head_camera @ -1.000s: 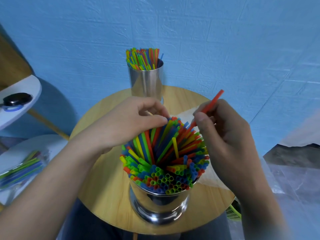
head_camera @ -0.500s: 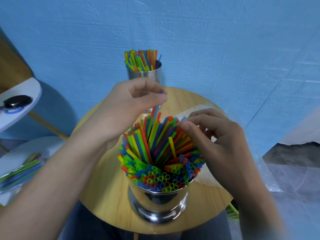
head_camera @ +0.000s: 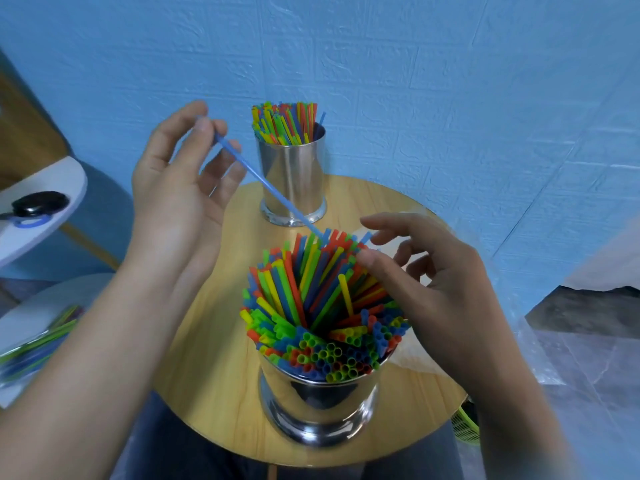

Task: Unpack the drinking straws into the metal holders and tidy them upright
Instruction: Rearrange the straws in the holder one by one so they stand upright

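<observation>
Round wooden desk [head_camera: 214, 341] carries 2 metal holders. The near holder [head_camera: 318, 403] is packed with splayed straws [head_camera: 311, 299]; the far holder [head_camera: 294, 178] is filled, its contents near upright. The right hand [head_camera: 433, 289] has fingers loosely spread and grips nothing, thumb touching the bundle's right side. The left hand [head_camera: 176, 188], raised left of the far holder, pinches 1 blue straw [head_camera: 263, 181] at its top. The long axis slants down-right, lower tip at the near bundle's far edge.

Looks like a modest room in a home, with nothing of a shop or a lab about it. Walled in blue panelling embossed with a brick pattern [head_camera: 450, 98]. Floored in grey marble-look tiles [head_camera: 609, 393]. Furnished with a small round wood-grain desk [head_camera: 207, 358] and, to the left, a white round-edged side table [head_camera: 74, 181]. Keeps a green plastic mesh basket [head_camera: 467, 427] low beside the desk's right edge.
</observation>
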A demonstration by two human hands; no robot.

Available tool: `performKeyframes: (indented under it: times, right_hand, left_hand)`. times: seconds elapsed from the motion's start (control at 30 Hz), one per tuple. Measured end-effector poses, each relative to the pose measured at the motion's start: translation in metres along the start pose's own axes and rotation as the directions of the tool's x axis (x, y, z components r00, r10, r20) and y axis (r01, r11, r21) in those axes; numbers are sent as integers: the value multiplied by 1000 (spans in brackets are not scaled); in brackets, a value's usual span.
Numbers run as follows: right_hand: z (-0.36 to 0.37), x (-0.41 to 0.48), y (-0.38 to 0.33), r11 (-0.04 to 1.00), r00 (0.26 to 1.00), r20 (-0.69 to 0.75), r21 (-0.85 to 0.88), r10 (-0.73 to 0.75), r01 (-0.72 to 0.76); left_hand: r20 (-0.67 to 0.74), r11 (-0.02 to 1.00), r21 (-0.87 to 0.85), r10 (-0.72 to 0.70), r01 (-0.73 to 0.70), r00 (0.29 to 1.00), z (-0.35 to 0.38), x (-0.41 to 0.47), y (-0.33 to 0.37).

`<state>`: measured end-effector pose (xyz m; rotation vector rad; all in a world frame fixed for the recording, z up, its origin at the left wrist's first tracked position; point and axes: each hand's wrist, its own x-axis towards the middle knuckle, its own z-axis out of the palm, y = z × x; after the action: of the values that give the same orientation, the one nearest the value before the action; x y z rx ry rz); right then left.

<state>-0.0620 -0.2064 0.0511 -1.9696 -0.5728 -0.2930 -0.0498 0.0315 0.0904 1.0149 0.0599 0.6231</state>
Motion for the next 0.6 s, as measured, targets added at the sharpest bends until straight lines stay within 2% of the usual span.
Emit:
performKeyframes:
  times: [0.1,0.17,0.23,0.33,0.4,0.47,0.53,0.6]
  right_hand:
    - [1,0,-2,999,1000,-7,48,5,-5]
    - [1,0,-5,992,1000,-22,126,-9,12]
    - [-1,0,-9,967,998,-58,254,-9,24]
    - [-4,1,-12,908,986,-169,414,1,70]
    - [-7,2,-10,879,962,-273,462,19,114]
    - [-9,3,-8,863,927,-372,484,51,147]
    - [-10,3,-8,875,905,-419,461,69,147]
    - [-9,3,-10,904,916,-398,408,47,131]
  left_hand:
    - [-46,988,-124,-95,89,994,-5,-1,-5]
    - [-33,977,-126,-175,169,984,-5,-5,-11]
    - [13,968,-33,-248,248,969,-1,-13,-16]
    - [93,921,225,-345,317,934,2,-23,-20]
    - [169,852,438,-391,287,905,-3,-24,-18]
    - [263,741,650,-428,169,865,-8,-24,-13]
    - [326,651,756,-464,68,823,-11,-26,-8]
    - [337,615,789,-463,23,820,-13,-26,-7]
